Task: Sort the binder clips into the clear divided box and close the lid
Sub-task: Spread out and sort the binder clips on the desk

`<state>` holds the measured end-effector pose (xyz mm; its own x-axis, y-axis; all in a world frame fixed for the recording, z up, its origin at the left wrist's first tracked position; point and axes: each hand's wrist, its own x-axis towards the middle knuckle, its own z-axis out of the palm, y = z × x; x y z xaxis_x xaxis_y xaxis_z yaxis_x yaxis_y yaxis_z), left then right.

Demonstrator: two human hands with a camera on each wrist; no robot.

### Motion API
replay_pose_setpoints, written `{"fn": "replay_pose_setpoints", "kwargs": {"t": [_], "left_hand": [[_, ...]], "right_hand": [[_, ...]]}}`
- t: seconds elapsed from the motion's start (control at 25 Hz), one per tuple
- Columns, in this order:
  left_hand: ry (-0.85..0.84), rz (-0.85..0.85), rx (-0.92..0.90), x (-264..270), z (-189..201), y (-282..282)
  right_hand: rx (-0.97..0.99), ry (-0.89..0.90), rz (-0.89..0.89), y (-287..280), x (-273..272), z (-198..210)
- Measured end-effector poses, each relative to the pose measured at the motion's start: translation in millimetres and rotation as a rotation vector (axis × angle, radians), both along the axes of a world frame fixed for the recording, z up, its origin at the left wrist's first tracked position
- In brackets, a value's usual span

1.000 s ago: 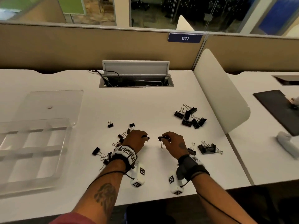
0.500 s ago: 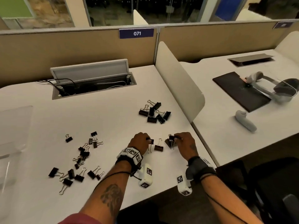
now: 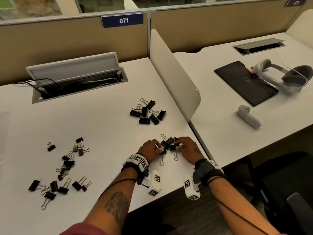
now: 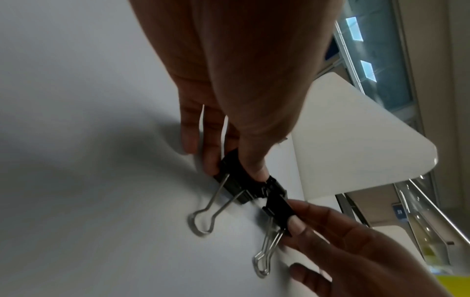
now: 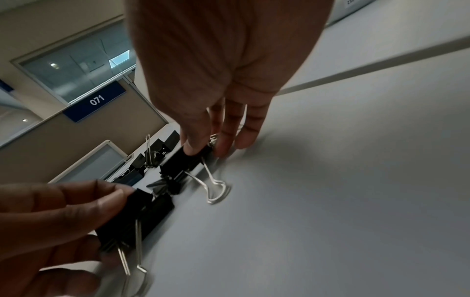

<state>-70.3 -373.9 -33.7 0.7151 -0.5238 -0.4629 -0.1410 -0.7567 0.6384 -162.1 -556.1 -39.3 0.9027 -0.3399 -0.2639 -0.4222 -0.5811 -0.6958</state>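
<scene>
Both hands work on the white desk [image 3: 105, 136] near its front right edge. My left hand [image 3: 158, 148] pinches a black binder clip [image 4: 235, 181] between thumb and fingers, its wire handles lying on the desk. My right hand [image 3: 177, 145] pinches another black binder clip [image 5: 194, 158] a few centimetres away. A few more clips [image 3: 167, 142] lie bunched between the two hands. Only a faint sliver of the clear box [image 3: 3, 129] shows at the left edge.
A pile of larger black clips [image 3: 147, 112] lies beyond the hands. Several smaller clips [image 3: 67, 167] are scattered at the front left. A white divider panel [image 3: 174, 73] stands along the desk's right side. An open cable hatch [image 3: 77, 82] sits at the back.
Both hands have moved right along the desk with their clips and come closer together at the small group near the right edge. The view has swung right, leaving the clear box almost out of frame.
</scene>
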Motion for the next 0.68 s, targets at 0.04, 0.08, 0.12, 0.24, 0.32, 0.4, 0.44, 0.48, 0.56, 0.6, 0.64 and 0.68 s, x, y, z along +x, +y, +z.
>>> {"fn": "replay_pose_setpoints", "kwargs": {"t": [0.04,0.08,0.12,0.24,0.32,0.4,0.44,0.48,0.56,0.6,0.64,0.68], "left_hand": [[0.009,0.018,-0.003,-2,0,-3],[0.013,0.036,0.005,-4,0,-7],[-0.001,0.047,0.020,-6,0,-11],[-0.071,0.038,0.099,-9,0,-16],[-0.092,0.028,0.109,-10,-1,-16],[-0.103,0.028,0.095,-10,-1,-14],[-0.105,0.032,0.084,-10,-2,-12],[-0.106,0.036,0.075,-9,-2,-10],[-0.127,0.033,0.075,-7,0,-4],[-0.147,0.026,0.074,-5,1,-2],[-0.175,0.020,0.064,-4,3,3],[-0.210,0.010,0.055,-3,6,8]], "right_hand": [[0.000,0.009,0.009,-1,0,1],[-0.004,0.016,0.018,-2,0,2],[-0.011,0.011,0.026,-3,1,3],[0.001,-0.011,0.029,-2,0,7],[0.021,-0.008,0.021,-1,-2,8],[0.059,-0.001,-0.008,1,-2,9],[0.062,0.004,-0.019,1,-2,9],[0.038,0.005,-0.019,2,-3,10],[-0.075,-0.020,-0.004,3,-3,10],[-0.128,-0.046,0.009,3,-4,11],[-0.167,-0.070,0.028,5,-3,11],[-0.197,-0.085,0.046,6,-1,11]]}}
